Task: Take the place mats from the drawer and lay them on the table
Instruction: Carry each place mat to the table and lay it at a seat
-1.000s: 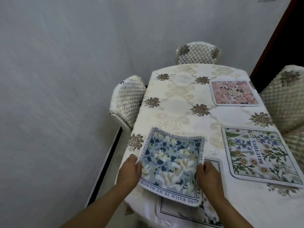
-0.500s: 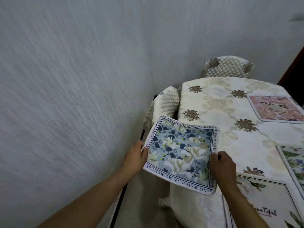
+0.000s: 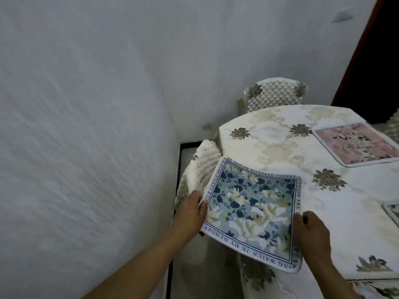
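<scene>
A blue floral place mat (image 3: pixel 252 212) with lettering round its border hangs level over the table's left edge. My left hand (image 3: pixel 190 210) grips its left side and my right hand (image 3: pixel 311 231) grips its right side. The table (image 3: pixel 278 147) wears a cream cloth with brown flower motifs. A pink floral mat (image 3: pixel 356 145) lies flat at the far right. The corner of a green-edged mat (image 3: pixel 391 212) shows at the right border. Another mat (image 3: pixel 373 266) lies at the near right, partly cut off by the frame.
A quilted cream chair (image 3: pixel 203 167) stands tucked under the table's left side, right below the held mat. A second quilted chair (image 3: pixel 274 96) sits at the far end. A white wall (image 3: pixel 86 126) runs close along the left. A dark doorway (image 3: pixel 375 61) lies behind the table on the right.
The view has swung left along the table. The blue mat, held in both hands, has moved from over the near end to the table's left edge beside the chair.
</scene>
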A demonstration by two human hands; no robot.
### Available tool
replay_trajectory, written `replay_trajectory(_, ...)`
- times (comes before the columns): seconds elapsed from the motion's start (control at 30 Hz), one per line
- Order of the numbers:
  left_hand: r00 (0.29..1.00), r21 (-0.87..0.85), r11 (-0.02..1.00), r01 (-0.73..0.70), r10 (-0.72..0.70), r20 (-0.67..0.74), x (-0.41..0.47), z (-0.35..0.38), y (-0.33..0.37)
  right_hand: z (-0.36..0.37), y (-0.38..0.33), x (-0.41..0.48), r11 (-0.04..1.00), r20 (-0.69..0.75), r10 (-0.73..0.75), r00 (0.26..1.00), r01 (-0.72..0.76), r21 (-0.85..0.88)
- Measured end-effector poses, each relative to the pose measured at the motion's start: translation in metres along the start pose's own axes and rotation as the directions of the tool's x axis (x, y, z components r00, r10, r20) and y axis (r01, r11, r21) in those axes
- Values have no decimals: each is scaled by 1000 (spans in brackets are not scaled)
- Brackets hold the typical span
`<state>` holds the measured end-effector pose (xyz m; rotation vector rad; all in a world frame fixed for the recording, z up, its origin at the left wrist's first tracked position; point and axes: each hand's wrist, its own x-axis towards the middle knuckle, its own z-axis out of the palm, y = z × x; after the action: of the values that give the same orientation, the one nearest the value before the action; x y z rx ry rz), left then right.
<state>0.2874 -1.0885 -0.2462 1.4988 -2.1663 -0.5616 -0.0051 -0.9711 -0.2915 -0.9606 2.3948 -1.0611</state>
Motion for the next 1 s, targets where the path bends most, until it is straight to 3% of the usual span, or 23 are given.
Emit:
replay_trajectory(0.2, 992, 30, 994, -109, 107, 68, 106, 10, -11, 21, -21, 37, 993, -101, 102, 990, -95, 72)
replay_trajectory(0.37, 937, -16, 958, -287, 285, 202, 192, 38, -14, 43, -26, 52, 973, -199, 216, 956, -193, 128)
replay_trajectory(0.5, 827, -78, 876, -476, 475, 301, 271, 61, -13, 71, -35, 62, 931, -327, 365, 872, -331, 156)
replay_trajectory(0.67, 683, -193, 777, -599, 621, 385, 355, 84, -3, 111, -62, 78, 846, -440, 531, 724, -484, 225)
replay_trajectory(0.9, 559, -184, 737, -650, 628, 541, 411, 125, 0, 138, -80, 92, 761, -528, 626, 574, -597, 255)
replay_trajectory(1.0, 548, -157, 743, -651, 603, 580, 422, 146, 2, 149, -69, 107, 737, -537, 642, 547, -633, 236)
